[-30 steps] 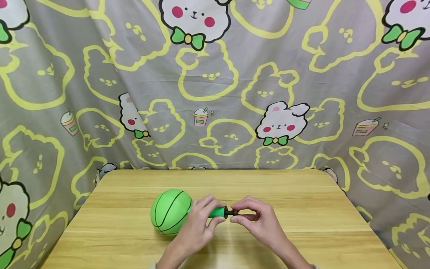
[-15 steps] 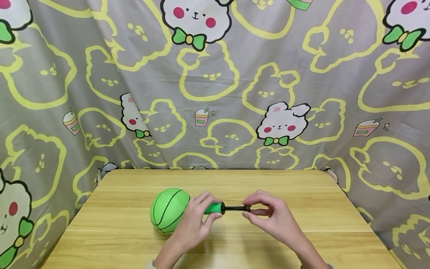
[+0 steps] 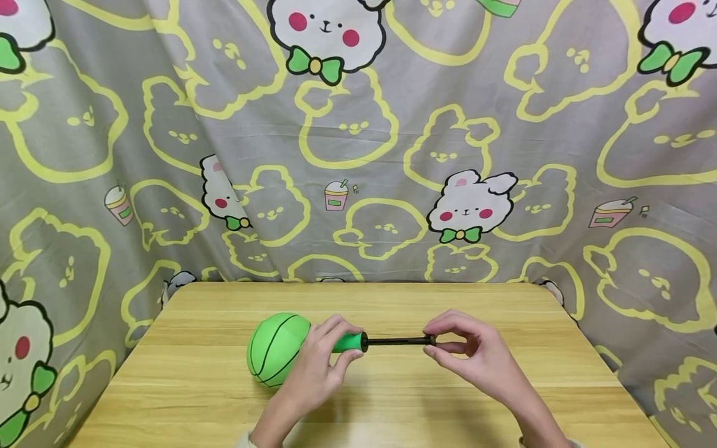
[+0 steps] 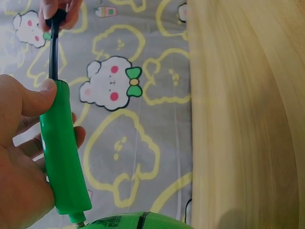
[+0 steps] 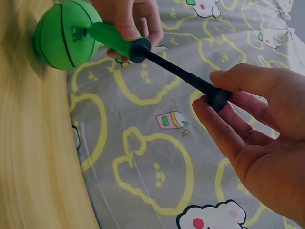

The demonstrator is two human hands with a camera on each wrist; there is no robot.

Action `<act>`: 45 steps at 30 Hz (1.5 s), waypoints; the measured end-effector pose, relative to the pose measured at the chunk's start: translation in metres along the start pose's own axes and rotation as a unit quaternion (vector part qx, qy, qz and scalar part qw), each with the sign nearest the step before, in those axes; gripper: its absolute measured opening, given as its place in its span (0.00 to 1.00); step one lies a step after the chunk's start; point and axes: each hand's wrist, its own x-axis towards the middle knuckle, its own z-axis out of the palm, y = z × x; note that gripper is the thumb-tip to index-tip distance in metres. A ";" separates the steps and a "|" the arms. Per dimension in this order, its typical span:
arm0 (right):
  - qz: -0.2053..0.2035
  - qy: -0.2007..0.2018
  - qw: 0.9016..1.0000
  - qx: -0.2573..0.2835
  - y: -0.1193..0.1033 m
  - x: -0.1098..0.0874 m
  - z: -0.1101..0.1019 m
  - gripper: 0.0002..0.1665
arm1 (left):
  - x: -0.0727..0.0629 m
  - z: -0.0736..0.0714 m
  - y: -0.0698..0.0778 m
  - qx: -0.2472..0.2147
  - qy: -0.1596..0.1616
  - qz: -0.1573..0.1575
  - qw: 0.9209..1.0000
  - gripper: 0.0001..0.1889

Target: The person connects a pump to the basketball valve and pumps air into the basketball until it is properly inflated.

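Note:
A small green hand pump [image 4: 63,152] is gripped round its barrel by my left hand [image 3: 322,358]. Its metal needle shows at the lower end in the left wrist view, right at the surface of a green ball [image 3: 278,348] with black lines. The ball sits on the table at the left of both hands. My right hand [image 3: 476,351] pinches the black end knob [image 5: 219,99] of the pump between thumb and fingers. Between the hands the black plunger rod [image 3: 398,341] is drawn far out of the barrel, lying roughly level.
A light wood-grain table [image 3: 224,417] lies under the hands and ball. Behind it and along both sides hangs a grey curtain [image 3: 381,143] printed with yellow outlines and white cartoon animals, close to the table's far edge.
My right hand has moved rightward with the knob, so the rod shows much longer. The left hand, pump barrel and ball have shifted slightly left.

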 end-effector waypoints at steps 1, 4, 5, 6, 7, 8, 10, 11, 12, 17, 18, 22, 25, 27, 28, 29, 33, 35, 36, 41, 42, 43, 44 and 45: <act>0.000 0.000 1.000 0.000 0.000 0.000 -0.002 0.15 | 0.000 0.000 0.000 0.000 0.001 0.000 1.000 0.12; 0.001 -0.002 1.000 -0.003 -0.001 -0.001 -0.005 0.15 | 0.000 0.000 0.000 0.000 0.002 0.001 1.000 0.12; 0.001 -0.003 1.000 -0.002 -0.002 -0.001 -0.006 0.15 | 0.000 0.000 0.000 0.000 0.001 0.002 1.000 0.12; 0.002 -0.005 1.000 -0.001 -0.002 -0.002 -0.006 0.15 | 0.000 0.000 0.000 -0.001 0.001 0.003 1.000 0.12; 0.003 -0.006 1.000 -0.001 -0.003 -0.002 -0.007 0.15 | 0.000 0.000 0.000 -0.002 0.000 0.004 1.000 0.11; 0.002 -0.007 1.000 -0.001 -0.003 -0.002 -0.007 0.15 | 0.000 0.000 0.001 -0.002 0.000 0.004 1.000 0.11; 0.002 -0.009 1.000 0.001 -0.006 -0.002 -0.008 0.16 | 0.000 0.000 0.002 -0.005 -0.001 0.004 1.000 0.11; 0.001 -0.009 1.000 0.000 -0.007 -0.002 -0.009 0.16 | 0.000 0.000 0.003 -0.009 -0.001 0.003 1.000 0.11; -0.001 -0.009 1.000 -0.001 -0.008 -0.002 -0.010 0.17 | 0.001 0.001 0.004 -0.012 0.000 0.004 1.000 0.10; -0.023 -0.008 1.000 -0.002 -0.013 -0.002 -0.013 0.18 | 0.003 0.001 0.008 -0.030 -0.005 0.000 1.000 0.10; -0.030 -0.007 1.000 0.001 -0.013 -0.001 -0.013 0.19 | 0.004 0.002 0.009 -0.031 -0.004 0.000 1.000 0.10; -0.045 0.002 0.999 0.017 -0.009 -0.001 -0.010 0.19 | 0.005 0.002 0.008 -0.022 0.000 0.000 1.000 0.11; -0.039 0.011 0.999 0.023 -0.006 0.000 -0.006 0.19 | 0.004 0.002 0.008 -0.019 0.004 -0.002 1.000 0.11; -0.028 0.016 0.999 0.024 -0.005 0.000 -0.003 0.18 | 0.004 0.002 0.008 -0.021 0.003 -0.004 1.000 0.11; -0.024 0.017 0.999 0.025 -0.004 0.001 -0.001 0.18 | 0.004 0.002 0.009 -0.022 0.001 -0.005 1.000 0.11; -0.019 0.018 0.999 0.024 -0.003 0.001 0.001 0.17 | 0.004 0.003 0.009 -0.024 0.000 -0.005 1.000 0.11; -0.011 0.019 0.999 0.024 0.001 0.003 0.008 0.17 | 0.002 0.004 0.009 -0.023 -0.001 -0.005 1.000 0.11; -0.011 0.018 0.999 0.026 0.003 0.003 0.013 0.17 | 0.001 0.005 0.009 -0.021 0.000 -0.003 1.000 0.11; -0.011 0.017 0.999 0.028 0.004 0.003 0.015 0.17 | 0.001 0.006 0.010 -0.021 0.000 -0.002 1.000 0.11; -0.017 0.020 0.999 0.033 0.011 0.003 0.026 0.17 | -0.002 0.009 0.011 -0.021 -0.004 -0.001 1.000 0.12; -0.019 0.022 0.999 0.033 0.012 0.003 0.028 0.17 | -0.002 0.009 0.011 -0.021 -0.005 -0.001 1.000 0.12; -0.022 0.024 0.999 0.033 0.013 0.003 0.030 0.17 | -0.002 0.010 0.011 -0.019 -0.006 -0.002 1.000 0.12; -0.027 0.026 0.999 0.034 0.015 0.003 0.032 0.17 | -0.002 0.010 0.011 -0.019 -0.006 -0.002 1.000 0.12; -0.033 0.027 0.998 0.036 0.016 0.003 0.034 0.17 | -0.002 0.010 0.011 -0.018 -0.007 -0.002 1.000 0.12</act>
